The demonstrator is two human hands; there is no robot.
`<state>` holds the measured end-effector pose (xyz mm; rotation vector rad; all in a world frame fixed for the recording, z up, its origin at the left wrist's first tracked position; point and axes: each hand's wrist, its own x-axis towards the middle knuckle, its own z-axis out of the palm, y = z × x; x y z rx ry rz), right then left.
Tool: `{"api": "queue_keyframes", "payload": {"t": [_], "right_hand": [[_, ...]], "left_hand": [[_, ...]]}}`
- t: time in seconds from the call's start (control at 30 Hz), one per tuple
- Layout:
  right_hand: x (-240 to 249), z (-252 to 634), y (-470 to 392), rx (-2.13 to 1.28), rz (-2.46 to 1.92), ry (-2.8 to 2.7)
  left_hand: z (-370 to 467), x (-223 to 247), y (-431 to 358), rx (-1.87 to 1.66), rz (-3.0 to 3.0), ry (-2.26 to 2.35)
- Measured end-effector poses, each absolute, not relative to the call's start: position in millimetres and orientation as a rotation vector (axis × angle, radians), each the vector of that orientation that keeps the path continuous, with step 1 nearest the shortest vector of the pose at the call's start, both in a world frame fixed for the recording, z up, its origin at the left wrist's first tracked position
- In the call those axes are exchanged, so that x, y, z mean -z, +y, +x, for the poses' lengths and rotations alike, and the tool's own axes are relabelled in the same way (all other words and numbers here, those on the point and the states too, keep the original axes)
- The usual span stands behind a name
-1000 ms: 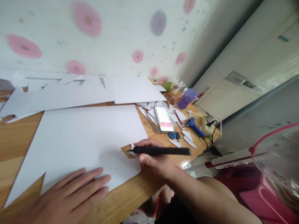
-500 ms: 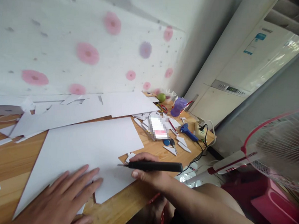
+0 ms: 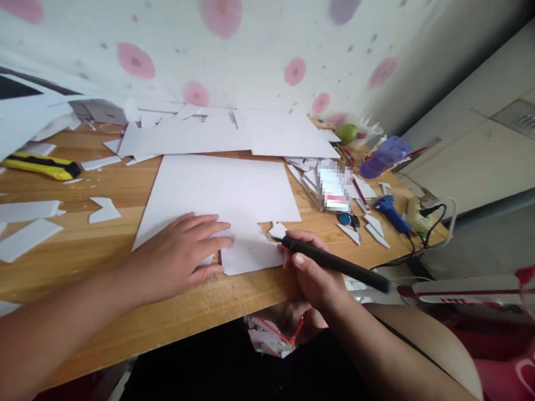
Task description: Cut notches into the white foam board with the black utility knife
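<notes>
Black pen-shaped tool (image 3: 340, 264) clasped by the right hand (image 3: 318, 280), left hand (image 3: 179, 253) flat, fingers (image 3: 211, 228) spread on the white sheet (image 3: 214, 186)

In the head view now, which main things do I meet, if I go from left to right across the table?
Yellow utility knife → notched white offcut → left hand, resting on a large white sheet → right hand, holding a black-handled craft knife → blue glue gun → cream power strip.

Sheet (image 3: 214, 192) on table (image 3: 153, 326); utility knife (image 3: 45, 166) left, glue gun (image 3: 392, 215) right, wall (image 3: 261, 50) behind.
</notes>
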<state>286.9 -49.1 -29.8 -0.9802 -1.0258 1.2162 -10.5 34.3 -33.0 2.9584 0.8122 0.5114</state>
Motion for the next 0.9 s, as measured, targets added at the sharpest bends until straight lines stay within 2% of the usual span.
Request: {"api": "queue_keyframes", "payload": {"t": [0.17,0.27,0.43,0.9], "right_hand": [[14.6,284.8,-56.6,-1.038,-1.095,-0.837],[10.7,283.7,-57.1,-1.053,-1.212,-0.811],[9.2,267.5,-48.4,-1.146,-1.249,-0.775],[4.1,254.5,-23.7,-0.947,-1.437,-0.968]], "left_hand": [[-4.8,26.0,21.8,-0.506,2.96,0.622],[-0.9,20.9,16.9,-0.505,2.956,0.572],[1.4,14.4,15.9,-0.487,2.96,0.591],[2.0,9.0,12.9,-0.486,2.891,0.645]]}}
